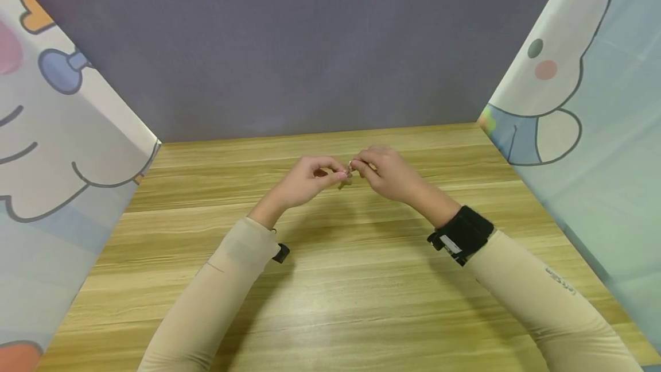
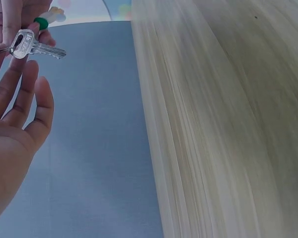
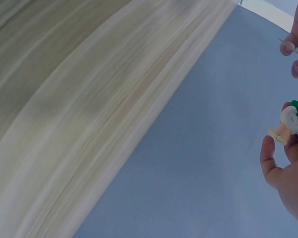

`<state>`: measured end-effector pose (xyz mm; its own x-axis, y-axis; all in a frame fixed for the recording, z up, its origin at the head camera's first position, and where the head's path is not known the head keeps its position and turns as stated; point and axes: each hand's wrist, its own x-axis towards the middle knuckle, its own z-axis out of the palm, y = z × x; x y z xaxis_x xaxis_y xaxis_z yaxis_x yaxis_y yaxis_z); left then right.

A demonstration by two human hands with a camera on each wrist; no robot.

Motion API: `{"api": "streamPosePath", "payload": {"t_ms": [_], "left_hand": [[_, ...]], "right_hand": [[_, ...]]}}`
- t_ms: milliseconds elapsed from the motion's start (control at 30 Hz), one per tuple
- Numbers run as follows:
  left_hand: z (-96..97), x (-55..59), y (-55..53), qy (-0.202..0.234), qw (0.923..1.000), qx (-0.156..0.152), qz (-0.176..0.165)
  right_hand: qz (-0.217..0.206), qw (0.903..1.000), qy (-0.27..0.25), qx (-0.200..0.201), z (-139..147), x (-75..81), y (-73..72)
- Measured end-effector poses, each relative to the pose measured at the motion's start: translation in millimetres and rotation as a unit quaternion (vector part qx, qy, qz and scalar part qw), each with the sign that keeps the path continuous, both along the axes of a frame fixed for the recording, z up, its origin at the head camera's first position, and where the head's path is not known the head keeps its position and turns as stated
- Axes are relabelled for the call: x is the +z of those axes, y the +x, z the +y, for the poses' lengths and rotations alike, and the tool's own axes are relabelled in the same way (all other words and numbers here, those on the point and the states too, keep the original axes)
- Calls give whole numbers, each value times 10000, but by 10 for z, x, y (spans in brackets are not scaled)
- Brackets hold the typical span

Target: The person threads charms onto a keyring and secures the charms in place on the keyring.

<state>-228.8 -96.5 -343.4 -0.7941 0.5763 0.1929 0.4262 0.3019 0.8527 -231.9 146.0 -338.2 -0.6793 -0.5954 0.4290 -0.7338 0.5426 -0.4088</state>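
My left hand [image 1: 302, 182] and right hand [image 1: 389, 174] meet fingertip to fingertip above the table's far half. A silver key [image 2: 49, 50] points outward at the left fingertips, its head hanging on a thin metal ring [image 2: 4, 49]. Thumb and forefinger of the left hand pinch at that ring, while the other left fingers stay loosely bent. In the right wrist view, a small figure-like charm [image 3: 291, 120] in green, white and cream lies in the right hand's curled fingers. Fingers hide part of the ring and the charm's far side.
The wood-grain table [image 1: 330, 303] lies beneath both arms. A grey-blue panel [image 1: 310, 45] rises behind its far edge. Cartoon-printed sheets [image 1: 609, 131] hang at both sides. Black straps with small devices [image 1: 467, 231] sit at the wrists.
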Motion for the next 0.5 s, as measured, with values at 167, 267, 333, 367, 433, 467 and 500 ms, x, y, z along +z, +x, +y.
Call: {"api": "streamPosePath", "payload": {"t_ms": [167, 267, 333, 367, 433, 467, 500], "left_hand": [[-57, -11, -13, -95, 9993, 357, 0], [-76, -14, -20, -96, 9988, 484, 35], [-77, -12, -20, -98, 9988, 469, 66], [-77, -9, -18, -104, 9990, 442, 49], [-73, -1, -11, -180, 9991, 383, 0], [-71, 2, -7, -230, 9991, 342, -46], [-69, 6, -3, -272, 9992, 287, -86]], "right_hand": [[-506, 9986, 21, 139, 24, 28, 1], [-769, 9965, 57, 314, 46, 30, -10], [-848, 9956, 72, 393, 58, 33, -11], [-864, 9954, 65, 404, 61, 34, -9], [-871, 9955, -1, 379, 65, 36, -4], [-837, 9958, -59, 356, 62, 38, 0], [-783, 9963, -106, 331, 61, 39, 3]]}}
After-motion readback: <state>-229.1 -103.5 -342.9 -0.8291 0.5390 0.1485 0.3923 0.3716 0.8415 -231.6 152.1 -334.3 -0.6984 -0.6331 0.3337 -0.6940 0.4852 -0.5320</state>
